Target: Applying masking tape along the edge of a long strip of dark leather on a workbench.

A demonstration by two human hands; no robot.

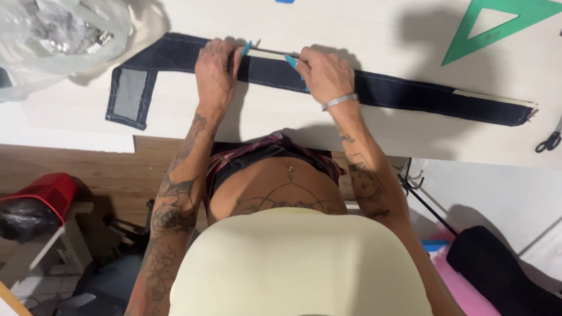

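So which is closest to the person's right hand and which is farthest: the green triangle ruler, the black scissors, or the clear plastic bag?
From the right hand, in the head view:
1. Green plastic triangle ruler, up on that hand's own side.
2. Clear crumpled plastic bag, across at the table's other top corner.
3. Black-handled scissors, at the table's far edge. The bag and scissors are nearly level, so that order is unsure.

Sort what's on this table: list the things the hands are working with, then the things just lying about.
In hand:
- long dark denim strip with pale stitching
- thin light-blue tool, under the right hand
- small light-blue piece by the left hand

Lying about:
- green plastic set square
- black scissors
- clear plastic bag
- white table
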